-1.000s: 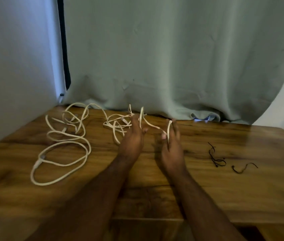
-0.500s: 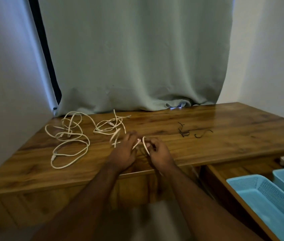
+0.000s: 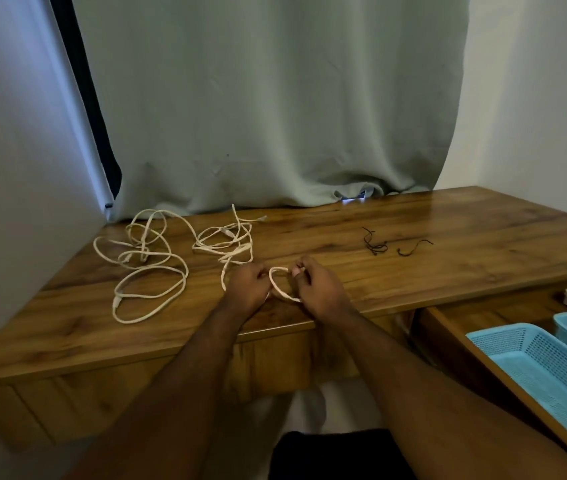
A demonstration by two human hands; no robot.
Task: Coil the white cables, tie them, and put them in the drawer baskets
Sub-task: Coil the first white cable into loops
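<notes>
Hands meet over the desk (image 3: 448, 258) edge: left hand (image 3: 245, 287) and right hand (image 3: 316, 289) each pinch the white cable (image 3: 277, 284), bending its first small loop, likely to set the coil's size; its slack trails left beside the second cable (image 3: 143, 268); black ties (image 3: 375, 244) wait nearby; blue baskets (image 3: 535, 368) sit ready in the open drawer.

Nothing readable here for you, honestly: no labels, brand names, numbers or signs show up anywhere in your head view, on any surface at all.
</notes>
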